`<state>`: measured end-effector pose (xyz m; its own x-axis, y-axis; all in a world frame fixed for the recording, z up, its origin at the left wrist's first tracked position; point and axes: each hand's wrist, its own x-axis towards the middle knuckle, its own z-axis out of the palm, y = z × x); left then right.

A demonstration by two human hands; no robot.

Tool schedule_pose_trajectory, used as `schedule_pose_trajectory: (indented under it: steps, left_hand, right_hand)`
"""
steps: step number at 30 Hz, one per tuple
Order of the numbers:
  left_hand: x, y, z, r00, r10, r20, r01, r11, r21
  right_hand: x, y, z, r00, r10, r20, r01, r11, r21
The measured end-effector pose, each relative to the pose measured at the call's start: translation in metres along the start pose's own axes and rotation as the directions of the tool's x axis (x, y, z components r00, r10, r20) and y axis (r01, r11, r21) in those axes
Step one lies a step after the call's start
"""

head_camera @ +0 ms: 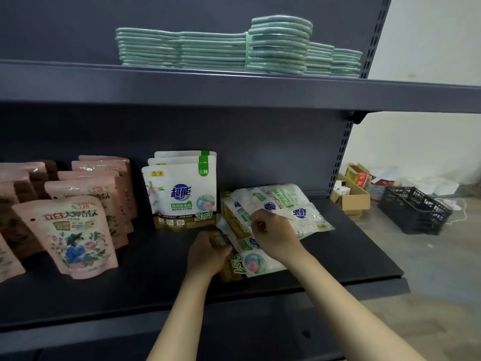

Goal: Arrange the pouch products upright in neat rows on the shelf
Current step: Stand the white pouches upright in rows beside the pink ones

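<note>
A white and gold pouch (pixel 253 260) lies flat on the dark shelf (pixel 156 269), atop a loose heap of the same pouches (pixel 281 204). My left hand (pixel 207 252) pinches its left, bottom end. My right hand (pixel 276 234) grips its upper edge from above. Left of my hands, three white pouches (pixel 181 194) stand upright one behind another against the back panel.
Rows of upright pink pouches (pixel 75 230) fill the shelf's left part. Stacks of green packs (pixel 234 50) lie on the upper shelf. On the floor to the right are cardboard boxes (pixel 351 194) and a black crate (pixel 413 209).
</note>
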<state>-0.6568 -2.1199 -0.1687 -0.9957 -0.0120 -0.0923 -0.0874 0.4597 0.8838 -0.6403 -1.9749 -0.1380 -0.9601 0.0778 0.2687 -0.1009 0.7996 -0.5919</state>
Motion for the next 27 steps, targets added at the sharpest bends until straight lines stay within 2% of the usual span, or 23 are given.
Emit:
schedule_pose_trajectory:
  steps: [5,10,13,15,17,18,19,20,21,22,24,27]
  left_hand:
    - [-0.005,0.007,-0.009,0.986,0.097,-0.137,-0.099,0.995,-0.011]
    - [-0.018,0.022,-0.040,0.936,0.231,-0.265,-0.216,0.973,0.088]
    - [-0.037,0.037,-0.065,0.861,0.342,-0.377,-0.311,0.940,0.141]
    - [-0.051,0.045,-0.077,0.794,0.392,-0.465,-0.380,0.917,0.123]
    - [-0.064,0.049,-0.081,0.719,0.406,-0.564,-0.445,0.892,0.074]
    - [-0.070,0.049,-0.079,0.683,0.396,-0.613,-0.474,0.880,0.041]
    - [-0.074,0.048,-0.076,0.651,0.374,-0.661,-0.497,0.868,0.002]
    - [-0.077,0.046,-0.072,0.624,0.341,-0.703,-0.515,0.856,-0.043]
    - [-0.077,0.044,-0.067,0.606,0.300,-0.737,-0.527,0.845,-0.090]
    - [-0.077,0.041,-0.063,0.600,0.259,-0.757,-0.534,0.834,-0.137]
    - [-0.075,0.037,-0.053,0.613,0.189,-0.767,-0.528,0.820,-0.220]
    - [-0.071,0.031,-0.044,0.660,0.112,-0.743,-0.503,0.800,-0.327]
  right_hand:
    - [-0.001,0.003,0.001,0.998,-0.032,0.049,0.034,0.998,-0.046]
    - [-0.001,0.006,0.007,0.996,-0.076,0.046,0.079,0.994,-0.075]
    - [-0.001,0.007,0.012,0.997,-0.077,-0.001,0.077,0.996,-0.051]
    - [-0.004,0.005,0.014,0.993,-0.055,-0.102,0.055,0.998,-0.005]
    - [-0.011,-0.003,0.016,0.975,0.007,-0.223,0.035,0.982,0.186]
    - [-0.017,-0.010,0.015,0.966,0.087,-0.244,0.010,0.929,0.369]
    - [-0.022,-0.019,0.014,0.960,0.181,-0.214,-0.026,0.816,0.577]
    - [-0.026,-0.027,0.013,0.961,0.253,-0.113,-0.080,0.643,0.761]
    - [-0.029,-0.035,0.013,0.963,0.271,0.013,-0.145,0.475,0.868]
    - [-0.030,-0.041,0.014,0.965,0.232,0.126,-0.205,0.359,0.911]
    - [-0.034,-0.053,0.015,0.951,0.044,0.306,-0.308,0.206,0.929]
    - [-0.040,-0.068,0.014,0.906,-0.151,0.395,-0.386,0.084,0.919]
